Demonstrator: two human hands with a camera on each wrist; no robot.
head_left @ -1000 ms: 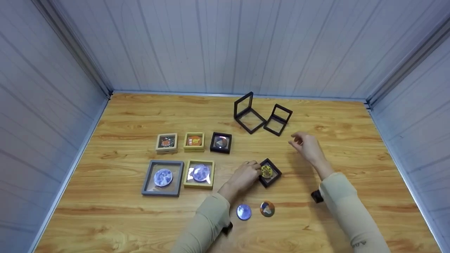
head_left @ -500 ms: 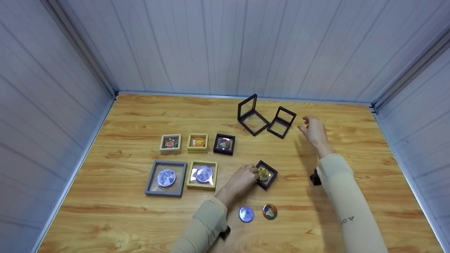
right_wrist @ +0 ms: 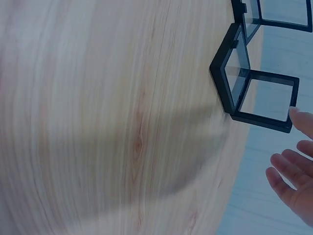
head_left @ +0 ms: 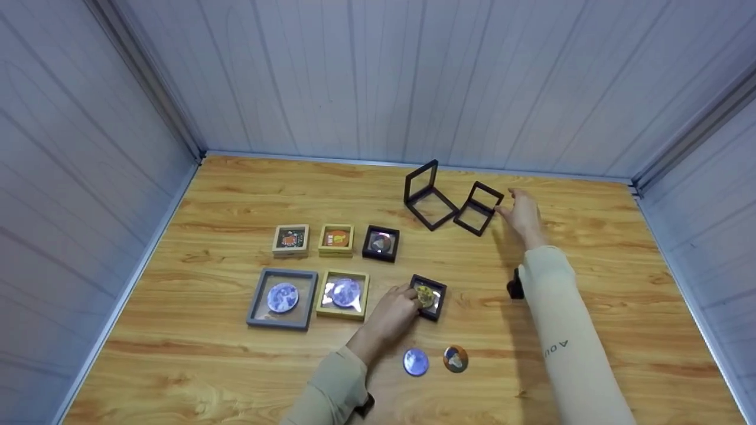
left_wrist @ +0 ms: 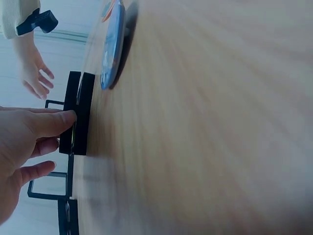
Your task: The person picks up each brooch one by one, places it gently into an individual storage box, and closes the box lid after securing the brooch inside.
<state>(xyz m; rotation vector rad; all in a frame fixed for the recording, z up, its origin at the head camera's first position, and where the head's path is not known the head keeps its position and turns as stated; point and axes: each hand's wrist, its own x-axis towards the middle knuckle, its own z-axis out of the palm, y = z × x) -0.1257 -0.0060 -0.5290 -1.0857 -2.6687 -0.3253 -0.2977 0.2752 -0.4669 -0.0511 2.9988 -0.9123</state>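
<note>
In the head view my left hand [head_left: 387,316] holds a small black display frame [head_left: 433,317] with a yellow round badge [head_left: 423,296] inside. Its thumb and fingers pinch that frame's edge in the left wrist view. At the back right, my right hand [head_left: 524,215] is beside a small black display frame [head_left: 467,228] standing open on its hinge. The right wrist view has the thumb overlapping a corner of its raised half [right_wrist: 266,122]; contact is hard to tell. The other fingers are loosely bent around nothing.
A larger open black frame [head_left: 419,216] adjoins the small one. A blue badge [head_left: 416,362] and an orange-and-dark badge [head_left: 455,358] lie in front. To the left stand several filled frames, including a grey one [head_left: 253,298] and a yellow one [head_left: 322,295]. Panel walls [head_left: 378,77] enclose the table.
My left hand has slid the badge-filled black frame leftward and turned it straighter. My right hand has moved farther back, up to the small open frame. The head view has shifted slightly.
</note>
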